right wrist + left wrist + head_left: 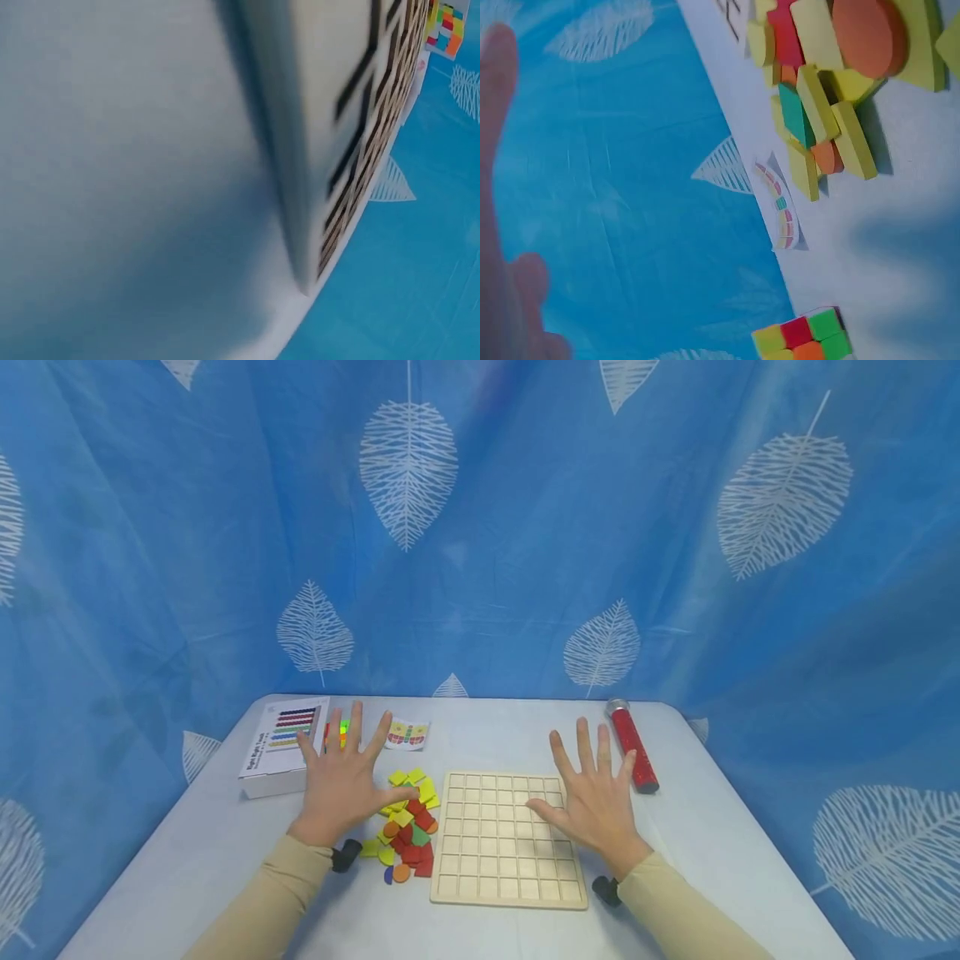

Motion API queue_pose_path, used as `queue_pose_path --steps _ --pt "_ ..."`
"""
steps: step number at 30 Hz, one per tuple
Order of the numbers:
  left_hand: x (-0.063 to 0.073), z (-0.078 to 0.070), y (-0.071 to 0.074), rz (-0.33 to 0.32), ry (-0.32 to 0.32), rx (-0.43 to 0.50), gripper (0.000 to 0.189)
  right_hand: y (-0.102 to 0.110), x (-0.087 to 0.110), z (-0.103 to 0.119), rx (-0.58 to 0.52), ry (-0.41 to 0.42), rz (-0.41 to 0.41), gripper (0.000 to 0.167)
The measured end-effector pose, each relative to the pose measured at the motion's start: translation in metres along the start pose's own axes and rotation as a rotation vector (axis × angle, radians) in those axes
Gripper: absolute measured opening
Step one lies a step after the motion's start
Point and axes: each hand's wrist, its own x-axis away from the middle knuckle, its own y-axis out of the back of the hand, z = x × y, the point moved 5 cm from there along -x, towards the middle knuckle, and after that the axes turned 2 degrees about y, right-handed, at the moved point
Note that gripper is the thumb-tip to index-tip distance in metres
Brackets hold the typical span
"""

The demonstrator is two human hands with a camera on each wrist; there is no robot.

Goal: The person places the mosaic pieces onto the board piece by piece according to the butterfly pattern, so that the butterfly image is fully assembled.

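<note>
Both hands are held up with fingers spread, and neither holds anything. My left hand (337,797) overlaps the left side of a heap of flat coloured tiles (420,853) in the head view. Yellow, red, green, orange and blue pieces show there, square and rounded. In the left wrist view the tiles (817,112) lie in a loose pile, with part of a finger (496,150) along the left edge. My right hand (600,810) hovers at the right side of a pale wooden grid board (487,845). That board's edge (296,172) fills the middle of the right wrist view.
Behind the left hand are a white printed box (273,785) and a partly hidden colourful cube (344,733). A small picture card (407,736) lies beyond the tiles. At the right back is a red cylinder with a silver end (634,750). A blue leaf-patterned curtain (487,568) surrounds the table.
</note>
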Motion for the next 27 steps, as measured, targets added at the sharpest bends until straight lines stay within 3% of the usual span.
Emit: queue_pose_path --steps 3,7,10,13,16,18,21,27 --pt "-0.002 0.013 -0.008 0.099 0.103 0.097 0.105 -0.008 0.001 -0.003 -0.070 -0.054 0.055 0.105" --pt "-0.004 0.024 -0.024 0.217 0.218 0.243 0.071 -0.019 0.004 -0.011 -0.256 -0.213 0.144 0.096" --pt "-0.004 0.027 -0.037 0.273 0.274 0.340 0.053 -0.026 0.008 -0.017 -0.406 -0.338 0.202 0.081" --pt "-0.003 0.028 -0.049 0.306 0.315 0.424 0.043 -0.033 0.014 -0.018 -0.491 -0.398 0.318 0.065" --pt "0.001 0.025 -0.060 0.355 0.348 0.513 0.041 -0.040 0.021 -0.015 -0.488 -0.382 0.449 0.056" --pt "0.004 0.022 -0.067 0.385 0.365 0.573 0.038 -0.042 0.025 -0.014 -0.447 -0.335 0.493 0.052" --pt "0.009 0.020 -0.074 0.403 0.391 0.657 0.032 -0.044 0.026 -0.014 -0.417 -0.275 0.503 0.049" --pt "0.016 0.028 -0.078 0.348 0.438 0.739 0.024 -0.050 0.024 -0.020 -0.434 -0.231 0.515 0.050"
